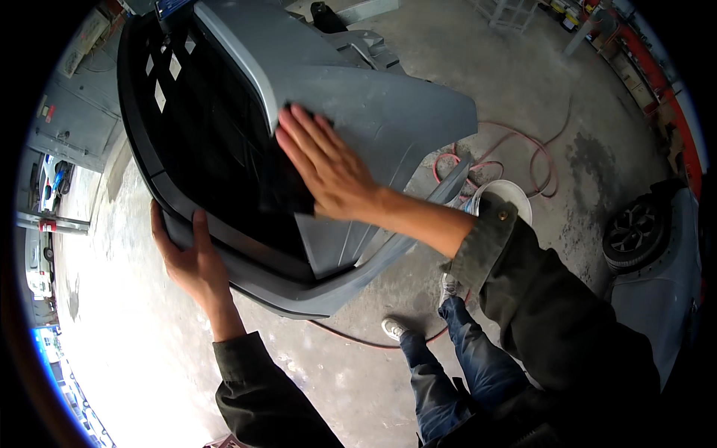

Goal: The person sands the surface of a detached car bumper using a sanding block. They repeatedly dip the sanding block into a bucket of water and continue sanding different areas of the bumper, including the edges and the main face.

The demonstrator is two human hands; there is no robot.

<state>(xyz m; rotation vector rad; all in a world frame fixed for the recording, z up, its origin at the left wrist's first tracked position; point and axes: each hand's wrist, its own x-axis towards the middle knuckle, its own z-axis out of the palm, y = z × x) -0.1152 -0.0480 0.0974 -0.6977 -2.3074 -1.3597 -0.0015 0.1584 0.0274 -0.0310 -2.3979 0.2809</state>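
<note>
Dark sleeve (560,313), bumper (358,97) stretching away, tip (464,118) rightward

Strong glare whitens the left side of the smooth grey concrete floor (149,336); its right side looks dimmer. Slight blur softens the fingers (312,133) of the bare right hand (332,175). Fisheye distortion bends outlines near the black surround.

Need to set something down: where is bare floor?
Bare floor shows left of the left hand, under glare, and, stained, between the white bucket and black wheel. Crowded: around the bucket, beside red hose and grey bumper.
</note>
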